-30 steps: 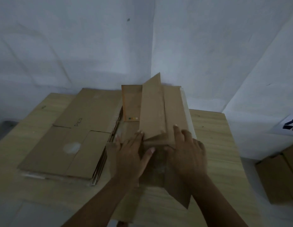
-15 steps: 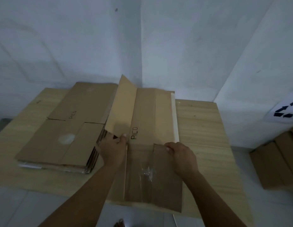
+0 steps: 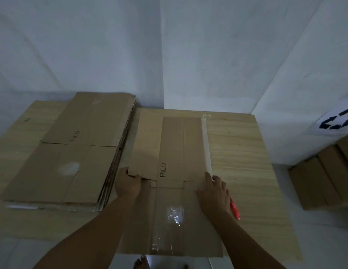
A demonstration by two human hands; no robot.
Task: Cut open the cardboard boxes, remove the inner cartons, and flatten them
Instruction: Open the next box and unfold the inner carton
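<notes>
A flattened brown carton (image 3: 175,148) marked PICO lies spread on the wooden table (image 3: 239,156), with clear tape on its near panel. My left hand (image 3: 127,184) grips the near corner of its left flap. My right hand (image 3: 214,192) rests flat with straight fingers on the carton's right side. A red box cutter (image 3: 235,210) lies on the table just right of my right wrist, partly hidden by it.
A stack of flattened cartons (image 3: 72,152) sits on the left half of the table, close beside the spread carton. Unopened brown boxes (image 3: 324,175) stand on the floor at the right, below a recycling sign (image 3: 338,121). White walls meet in a corner behind the table.
The carton's raised left flap has been pressed down and the whole carton now lies flat. My right hand has slid right to the carton's edge, and the red cutter has come into view.
</notes>
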